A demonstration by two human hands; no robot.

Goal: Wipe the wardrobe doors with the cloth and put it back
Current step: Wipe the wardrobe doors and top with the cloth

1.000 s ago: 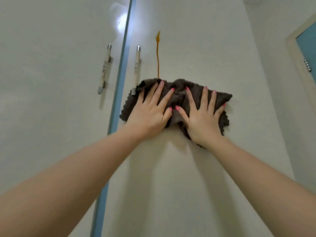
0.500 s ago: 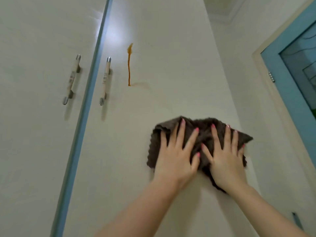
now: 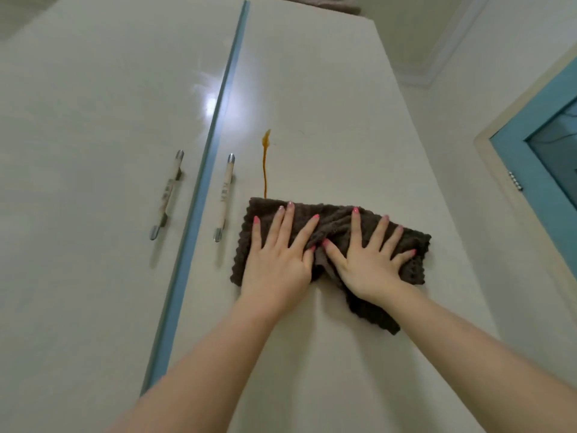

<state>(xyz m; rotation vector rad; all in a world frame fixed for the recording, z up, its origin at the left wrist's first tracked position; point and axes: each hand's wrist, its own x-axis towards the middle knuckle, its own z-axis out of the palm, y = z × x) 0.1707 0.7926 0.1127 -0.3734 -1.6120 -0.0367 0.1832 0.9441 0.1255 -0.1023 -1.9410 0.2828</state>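
Note:
A dark brown cloth point(image 3: 335, 225) lies flat against the right wardrobe door point(image 3: 327, 98). My left hand point(image 3: 278, 260) presses its left half with fingers spread and straight. My right hand point(image 3: 368, 264) presses its right half the same way. An orange drip stain point(image 3: 265, 164) runs down the door, and the cloth's top edge touches the stain's lower end. The left wardrobe door point(image 3: 93, 151) is beyond a blue strip point(image 3: 199, 170).
Two bar handles flank the strip, the left handle point(image 3: 167, 195) and the right handle point(image 3: 224, 198), the latter just left of the cloth. A teal-framed door point(image 3: 537, 145) stands at the right past a pale wall.
Both hands slid the cloth down and right away from the stain, then back up and left until its top edge meets the stain's bottom.

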